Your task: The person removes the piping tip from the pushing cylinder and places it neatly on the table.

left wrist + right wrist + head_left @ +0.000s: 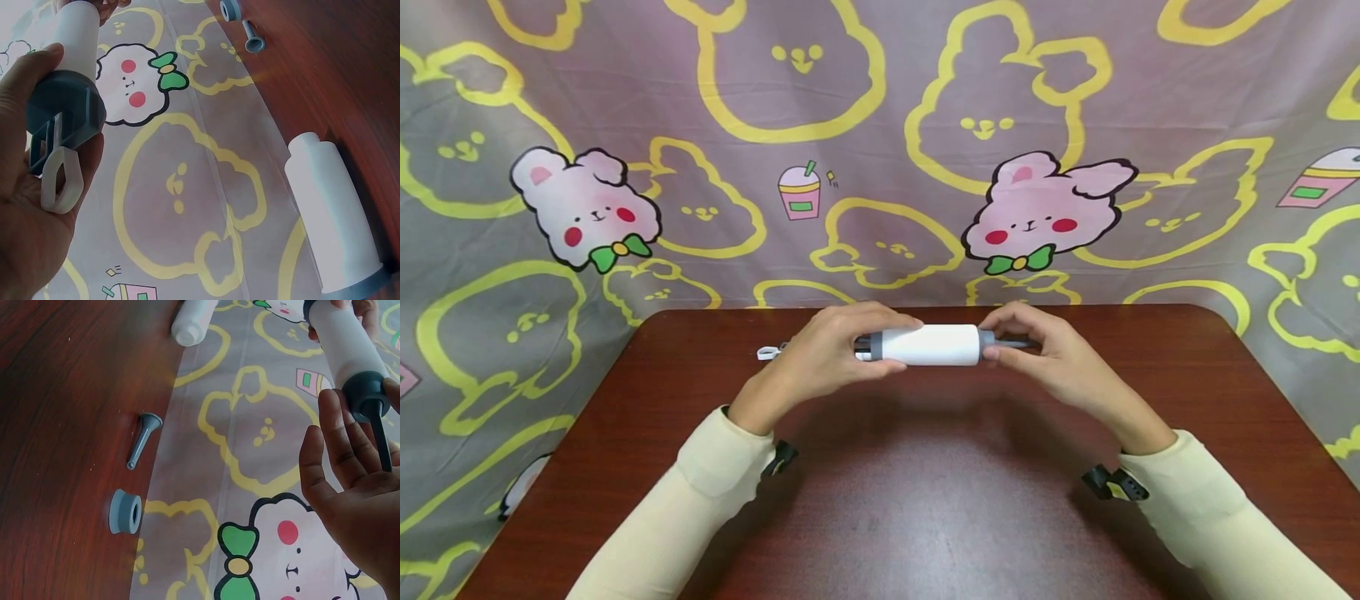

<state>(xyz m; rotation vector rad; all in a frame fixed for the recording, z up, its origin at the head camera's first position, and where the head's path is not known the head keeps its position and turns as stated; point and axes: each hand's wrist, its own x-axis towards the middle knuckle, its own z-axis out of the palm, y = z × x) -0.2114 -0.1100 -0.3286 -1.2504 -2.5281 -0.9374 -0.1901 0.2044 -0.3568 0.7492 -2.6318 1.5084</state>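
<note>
Between both hands a white tube (932, 346) with grey end caps is held level above the table. My left hand (820, 354) grips its left end, thumb on the near side of the white body in the left wrist view. A white loop handle (62, 181) sticks out of the dark grey end piece (75, 106) at that palm. My right hand (1048, 346) pinches the grey cap (365, 394) at the other end between thumb and fingers. From this cap a thin grey nozzle (378, 437) points back along the right palm.
On the brown table (910, 500) near its back edge lie a white bottle-shaped part (334, 212) with a grey base, a small flared grey nozzle (147, 437) and a grey ring (125, 512). The head view hides them behind the hands. A patterned cloth (887, 167) hangs behind.
</note>
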